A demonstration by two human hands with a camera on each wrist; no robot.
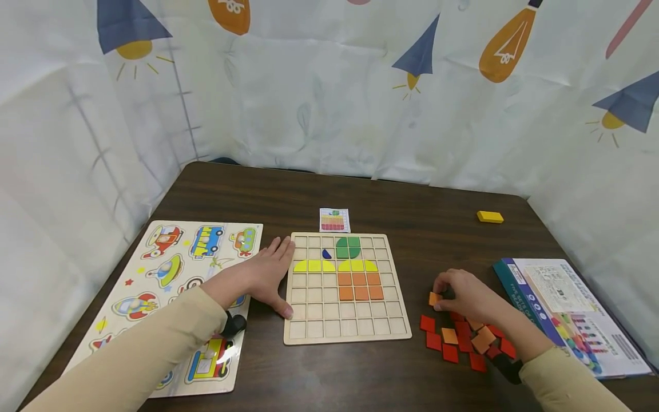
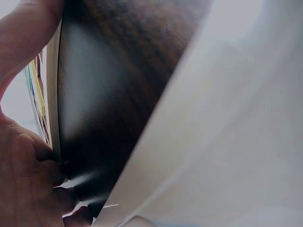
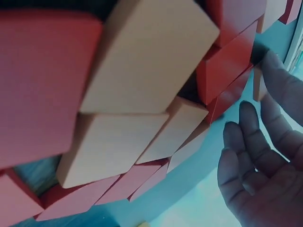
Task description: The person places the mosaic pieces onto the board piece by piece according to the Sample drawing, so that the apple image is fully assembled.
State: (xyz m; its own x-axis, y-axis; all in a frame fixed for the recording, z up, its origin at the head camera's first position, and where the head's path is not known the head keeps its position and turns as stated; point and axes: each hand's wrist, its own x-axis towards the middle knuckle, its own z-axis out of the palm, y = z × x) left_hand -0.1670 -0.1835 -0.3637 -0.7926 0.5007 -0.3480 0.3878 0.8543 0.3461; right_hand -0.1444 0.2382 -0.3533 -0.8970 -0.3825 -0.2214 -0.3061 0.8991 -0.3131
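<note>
A wooden grid board (image 1: 314, 329) lies mid-table, carrying green quarter-circle tiles (image 1: 348, 248), a small blue piece (image 1: 326, 253), yellow tiles (image 1: 357, 265) and two rows of orange square tiles (image 1: 361, 286). With straight, spread fingers my left hand (image 1: 266, 276) rests along the board's left edge. To the right of the board, my right hand (image 1: 467, 296) pinches a single orange tile (image 1: 434, 298) between thumb and finger. Loose red tiles (image 1: 433, 341) and orange tiles (image 1: 449, 336) lie below that hand; the right wrist view shows this orange tile (image 3: 258, 84) at the fingertips.
A picture puzzle board (image 1: 128, 286) lies under the left forearm. Behind the grid board is a small printed card (image 1: 334, 220). Yellow blocks (image 1: 490, 217) sit at the back right, and a printed box (image 1: 582, 320) stands beside the right arm. Curtains (image 1: 309, 86) enclose the table.
</note>
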